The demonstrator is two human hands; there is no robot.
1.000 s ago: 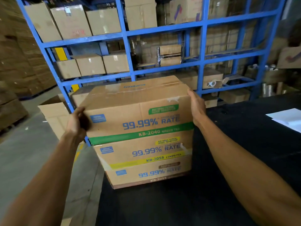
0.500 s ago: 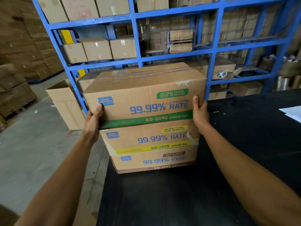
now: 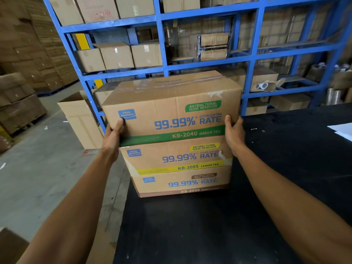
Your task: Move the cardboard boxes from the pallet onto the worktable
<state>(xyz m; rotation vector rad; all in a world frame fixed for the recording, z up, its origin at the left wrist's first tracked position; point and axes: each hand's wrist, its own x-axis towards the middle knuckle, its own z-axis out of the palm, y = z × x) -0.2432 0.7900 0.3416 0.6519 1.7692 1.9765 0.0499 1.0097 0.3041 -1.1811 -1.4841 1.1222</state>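
Observation:
Three cardboard boxes are stacked at the left end of the black worktable [image 3: 209, 229]. On top sits the green-striped box [image 3: 171, 107], marked KB-2040 Green Tea. Under it lies the yellow-striped box [image 3: 177, 159], and the brown-striped box [image 3: 182, 185] is at the bottom. My left hand [image 3: 113, 136] presses the top box's lower left corner. My right hand [image 3: 233, 133] grips its lower right edge. The top box overhangs the stack slightly to the left.
A blue steel rack [image 3: 163, 60] loaded with cartons stands right behind the stack. An open empty carton [image 3: 82, 121] sits on the concrete floor to the left. Brown box stacks [image 3: 19, 103] fill the far left. White paper sheets [image 3: 342, 130] lie at the table's right edge.
The green-striped box came down onto the stack. Both hands slid from its upper sides to its lower front corners.

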